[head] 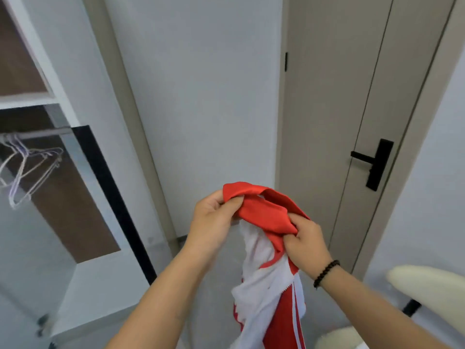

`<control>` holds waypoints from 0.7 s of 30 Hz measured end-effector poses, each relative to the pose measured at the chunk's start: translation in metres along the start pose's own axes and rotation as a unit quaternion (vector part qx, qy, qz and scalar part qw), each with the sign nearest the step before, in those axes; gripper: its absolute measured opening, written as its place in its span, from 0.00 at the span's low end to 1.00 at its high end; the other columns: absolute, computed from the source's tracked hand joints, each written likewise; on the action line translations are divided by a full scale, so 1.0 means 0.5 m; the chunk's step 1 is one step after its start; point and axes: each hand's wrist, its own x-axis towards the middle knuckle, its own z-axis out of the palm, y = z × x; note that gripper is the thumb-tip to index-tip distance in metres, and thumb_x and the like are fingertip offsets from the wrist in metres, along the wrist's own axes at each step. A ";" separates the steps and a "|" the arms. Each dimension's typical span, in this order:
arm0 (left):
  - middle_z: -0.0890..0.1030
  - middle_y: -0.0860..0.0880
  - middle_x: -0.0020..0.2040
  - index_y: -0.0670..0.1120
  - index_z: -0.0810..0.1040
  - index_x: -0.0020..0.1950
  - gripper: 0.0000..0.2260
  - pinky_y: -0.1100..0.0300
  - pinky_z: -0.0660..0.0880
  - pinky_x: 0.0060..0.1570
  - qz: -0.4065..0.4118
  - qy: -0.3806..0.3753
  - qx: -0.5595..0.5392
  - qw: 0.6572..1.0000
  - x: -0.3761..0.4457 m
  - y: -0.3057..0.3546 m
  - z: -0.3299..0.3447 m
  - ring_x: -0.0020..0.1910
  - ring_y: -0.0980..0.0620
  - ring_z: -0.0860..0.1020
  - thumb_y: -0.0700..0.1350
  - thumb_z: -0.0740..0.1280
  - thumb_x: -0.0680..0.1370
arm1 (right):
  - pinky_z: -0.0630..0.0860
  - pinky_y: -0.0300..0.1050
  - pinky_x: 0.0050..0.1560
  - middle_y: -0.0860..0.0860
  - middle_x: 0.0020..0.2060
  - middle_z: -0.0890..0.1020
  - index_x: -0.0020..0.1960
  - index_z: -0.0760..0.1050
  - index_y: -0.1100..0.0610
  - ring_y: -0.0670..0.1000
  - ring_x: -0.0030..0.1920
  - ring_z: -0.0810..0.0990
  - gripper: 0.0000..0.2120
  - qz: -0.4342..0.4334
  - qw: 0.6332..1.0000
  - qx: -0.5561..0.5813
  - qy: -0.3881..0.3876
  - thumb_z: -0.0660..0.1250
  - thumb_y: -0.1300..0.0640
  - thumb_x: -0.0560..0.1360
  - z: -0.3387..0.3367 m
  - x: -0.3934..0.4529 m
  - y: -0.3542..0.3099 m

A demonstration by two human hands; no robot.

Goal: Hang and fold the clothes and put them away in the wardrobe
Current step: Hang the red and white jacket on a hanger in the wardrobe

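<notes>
Both hands grip one red and white garment (266,280) in front of the person, held up in mid-air. Left hand (214,220) pinches the red band at its upper left; right hand (305,244) clutches bunched red cloth just beside it. White and red fabric hangs down below and between them.

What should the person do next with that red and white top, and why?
Probably pull the hands apart to open it out. Both the left hand and right hand grip the bunched red and white garment, which hangs crumpled, while empty hangers wait on the wardrobe rail.
</notes>
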 end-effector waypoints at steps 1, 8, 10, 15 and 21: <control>0.86 0.48 0.46 0.49 0.85 0.46 0.12 0.64 0.79 0.46 0.008 0.022 0.005 1.000 -0.011 0.012 -0.035 0.46 0.55 0.83 0.37 0.63 0.79 | 0.65 0.33 0.32 0.43 0.27 0.75 0.32 0.71 0.48 0.39 0.30 0.72 0.22 -0.012 1.000 0.013 -0.005 0.59 0.76 0.63 0.023 0.008 -0.029; 0.76 0.50 0.59 0.56 0.85 0.48 0.11 0.58 0.72 0.61 0.067 0.196 0.160 0.965 -0.088 0.067 -0.266 0.59 0.57 0.74 0.40 0.67 0.78 | 0.64 0.39 0.30 0.45 0.23 0.72 0.28 0.72 0.59 0.44 0.28 0.68 0.11 -0.046 0.991 0.077 -0.103 0.61 0.72 0.65 0.162 0.043 -0.187; 0.71 0.57 0.64 0.62 0.84 0.46 0.14 0.55 0.72 0.61 0.085 0.232 0.212 0.945 -0.109 0.076 -0.324 0.65 0.55 0.71 0.41 0.68 0.77 | 0.63 0.38 0.28 0.45 0.22 0.69 0.27 0.70 0.61 0.42 0.26 0.65 0.09 -0.065 0.987 0.092 -0.113 0.59 0.69 0.64 0.198 0.051 -0.233; 0.83 0.59 0.55 0.64 0.85 0.47 0.18 0.64 0.73 0.61 0.092 0.239 0.183 0.949 -0.151 0.069 -0.437 0.58 0.63 0.78 0.39 0.67 0.78 | 0.60 0.31 0.26 0.42 0.20 0.69 0.25 0.68 0.52 0.40 0.25 0.66 0.12 -0.106 0.977 0.105 -0.154 0.55 0.66 0.60 0.296 0.073 -0.304; 0.81 0.59 0.37 0.45 0.83 0.42 0.12 0.69 0.70 0.42 0.044 0.284 0.198 0.937 -0.163 0.029 -0.537 0.37 0.60 0.77 0.54 0.71 0.73 | 0.55 0.36 0.26 0.44 0.22 0.61 0.26 0.60 0.56 0.44 0.26 0.60 0.12 -0.128 0.972 0.095 -0.174 0.55 0.71 0.60 0.416 0.101 -0.317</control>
